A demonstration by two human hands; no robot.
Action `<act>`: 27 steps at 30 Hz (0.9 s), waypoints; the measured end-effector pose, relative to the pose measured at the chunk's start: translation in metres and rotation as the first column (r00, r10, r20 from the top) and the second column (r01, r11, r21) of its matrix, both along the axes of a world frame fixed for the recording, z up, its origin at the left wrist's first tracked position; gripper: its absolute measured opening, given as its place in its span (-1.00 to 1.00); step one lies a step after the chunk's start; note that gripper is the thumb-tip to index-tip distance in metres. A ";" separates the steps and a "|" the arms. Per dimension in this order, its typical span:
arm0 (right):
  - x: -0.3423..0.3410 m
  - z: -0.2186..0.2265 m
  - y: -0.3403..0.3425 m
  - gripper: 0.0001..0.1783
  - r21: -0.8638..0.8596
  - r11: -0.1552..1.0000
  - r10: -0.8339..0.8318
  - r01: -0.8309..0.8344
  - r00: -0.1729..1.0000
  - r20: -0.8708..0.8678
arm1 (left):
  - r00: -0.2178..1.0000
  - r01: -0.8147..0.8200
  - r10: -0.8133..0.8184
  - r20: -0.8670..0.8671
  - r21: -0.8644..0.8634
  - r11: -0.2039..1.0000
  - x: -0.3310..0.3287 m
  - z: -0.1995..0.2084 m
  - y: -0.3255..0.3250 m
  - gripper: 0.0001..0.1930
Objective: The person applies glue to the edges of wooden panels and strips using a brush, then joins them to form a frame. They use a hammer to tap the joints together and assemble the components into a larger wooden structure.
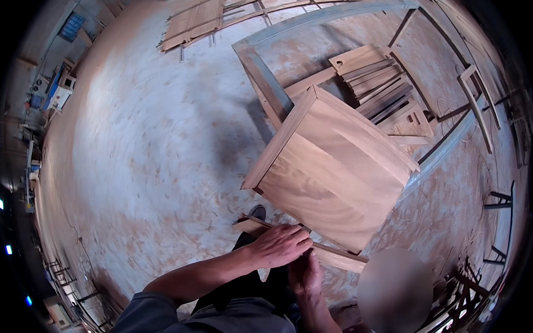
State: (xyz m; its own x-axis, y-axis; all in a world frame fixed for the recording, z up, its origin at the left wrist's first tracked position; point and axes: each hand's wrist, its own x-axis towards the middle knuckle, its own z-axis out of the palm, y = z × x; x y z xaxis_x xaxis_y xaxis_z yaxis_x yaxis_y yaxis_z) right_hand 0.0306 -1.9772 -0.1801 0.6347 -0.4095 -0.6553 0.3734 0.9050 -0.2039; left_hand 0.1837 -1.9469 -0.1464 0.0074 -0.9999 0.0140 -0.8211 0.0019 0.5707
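Note:
A wooden box-like furniture piece [337, 163] with a smooth, pale brown panel and raised edge mouldings stands tilted in front of me. At its near edge my left hand [282, 244] has its fingers curled down, palm side hidden. Just beneath and right of it, my right hand [305, 275] is raised with fingers bent together, touching or nearly touching the left. Between them, whatever they pinch is too small and covered to name. A wooden strip [341, 258] runs out to the right of the hands, and a short wooden end [252, 226] shows on their left.
Behind the box stands a grey-blue frame [264, 69], with stacked wooden boards [381, 82] inside it. Slatted panels [195, 23] lie farther off on the dusty floor [144, 133]. Dark metal stands [500, 201] line the right. A blurred round patch [395, 292] covers part of the lower right.

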 end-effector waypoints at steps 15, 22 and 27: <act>0.050 -0.029 0.033 -0.75 -0.072 0.923 -0.384 0.378 0.916 -0.115 | 0.471 -0.359 0.706 -0.529 0.616 0.701 0.175 -0.043 0.012 -0.64; 0.061 -0.041 0.035 -0.72 -0.098 0.900 -0.434 0.426 0.895 -0.101 | 0.378 -0.253 0.679 -0.630 0.635 0.730 0.179 -0.062 0.011 -0.60; 0.059 -0.047 0.035 -0.70 -0.078 0.904 -0.426 0.420 0.902 -0.078 | 0.406 -0.248 0.670 -0.621 0.631 0.735 0.182 -0.065 0.012 -0.61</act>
